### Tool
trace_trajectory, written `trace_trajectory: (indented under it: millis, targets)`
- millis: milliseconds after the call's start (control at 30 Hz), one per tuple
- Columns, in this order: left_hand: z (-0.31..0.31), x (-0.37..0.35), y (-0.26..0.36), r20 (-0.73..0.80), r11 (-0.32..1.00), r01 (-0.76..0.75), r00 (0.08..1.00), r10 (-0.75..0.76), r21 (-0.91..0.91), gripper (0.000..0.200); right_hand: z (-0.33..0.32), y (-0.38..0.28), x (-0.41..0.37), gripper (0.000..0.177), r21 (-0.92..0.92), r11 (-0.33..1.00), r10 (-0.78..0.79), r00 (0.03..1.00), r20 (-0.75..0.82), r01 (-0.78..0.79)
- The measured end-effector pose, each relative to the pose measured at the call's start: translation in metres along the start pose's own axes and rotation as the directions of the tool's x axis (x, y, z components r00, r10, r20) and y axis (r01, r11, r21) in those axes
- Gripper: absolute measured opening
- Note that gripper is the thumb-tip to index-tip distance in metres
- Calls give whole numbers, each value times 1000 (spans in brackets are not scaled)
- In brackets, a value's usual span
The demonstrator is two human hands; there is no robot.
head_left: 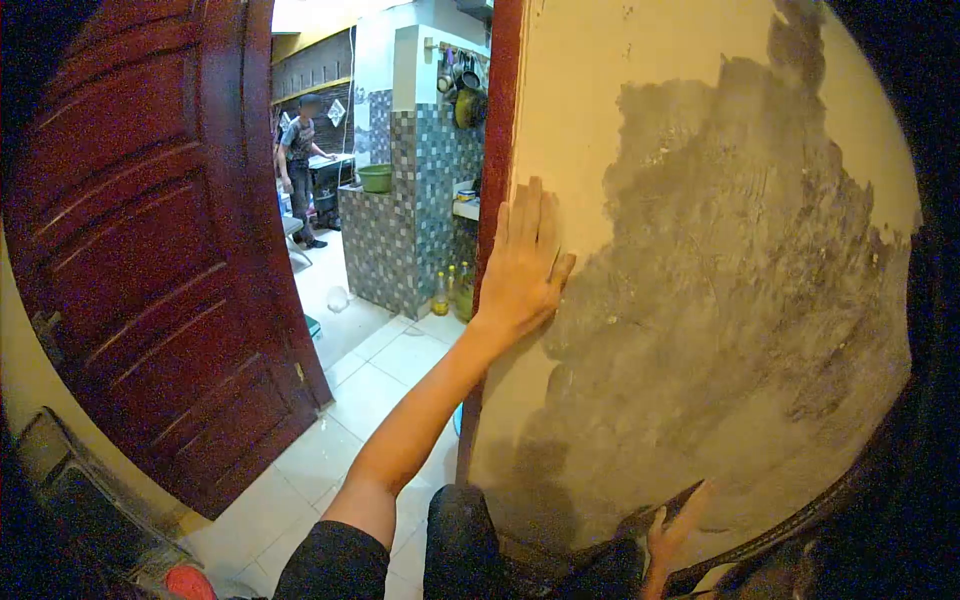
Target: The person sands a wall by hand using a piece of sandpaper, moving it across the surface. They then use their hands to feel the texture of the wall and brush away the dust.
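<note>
My left hand [520,270] lies flat on the cream wall [570,60] beside the red door frame, its fingers spread upward and nothing in it. A large grey, rough patch [720,250] covers much of this wall to the right of the hand. Low at the bottom right, my right hand [677,532] is close to the patch's lower part. Its thumb and fingers close around something dark and thin, too unclear to name.
A dark red panelled door [160,220] stands open at left. Through the doorway are a tiled partition [380,240], a green basin [375,178], bottles [440,295] and another person [300,160]. A dark chair-like object [90,510] is at lower left.
</note>
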State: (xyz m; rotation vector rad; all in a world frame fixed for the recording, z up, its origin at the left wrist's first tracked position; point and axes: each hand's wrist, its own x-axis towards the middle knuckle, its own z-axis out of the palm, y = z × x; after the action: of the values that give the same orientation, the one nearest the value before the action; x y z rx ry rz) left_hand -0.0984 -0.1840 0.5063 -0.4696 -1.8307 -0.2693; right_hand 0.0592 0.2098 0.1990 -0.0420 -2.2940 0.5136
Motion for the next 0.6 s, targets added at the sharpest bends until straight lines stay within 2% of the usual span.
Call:
trace_trajectory:
  millis: [100, 167, 300, 333, 400, 433, 567, 600]
  targets:
    - [0, 8, -1, -14, 1000, -21, 1000, 21, 5, 69, -2, 2, 2, 80, -1, 1000, -10, 1000, 7, 10]
    - [-6, 50, -11, -136, 994, -108, 985, 110, 21, 68, -2, 2, 2, 81, -3, 1000, -16, 1000, 10, 16]
    - [-16, 160, -28, -342, 978, -180, 917, 204, 102, 64, -2, 4, 3, 81, -26, 999, -21, 1000, 13, 22]
    - [-17, 181, -31, -345, 977, -187, 915, 211, 101, 64, -3, 4, 4, 81, -34, 999, -22, 1000, 13, 23]
    - [-25, 207, -28, -457, 976, -191, 863, 217, 102, 68, -3, 0, 5, 82, -50, 999, -14, 1000, 16, 15]
    - [-35, 213, -23, -408, 984, -164, 895, 180, 74, 61, -2, -1, 5, 82, -38, 999, -11, 1000, 13, 11]
    - [-30, 198, -33, -382, 977, -211, 904, 192, -9, 64, -8, -17, 8, 84, 19, 1000, 22, 1000, 7, -22]
    - [-19, 186, -40, -340, 970, -209, 910, 238, 120, 66, -9, -20, 7, 84, 40, 998, 45, 999, 5, -45]
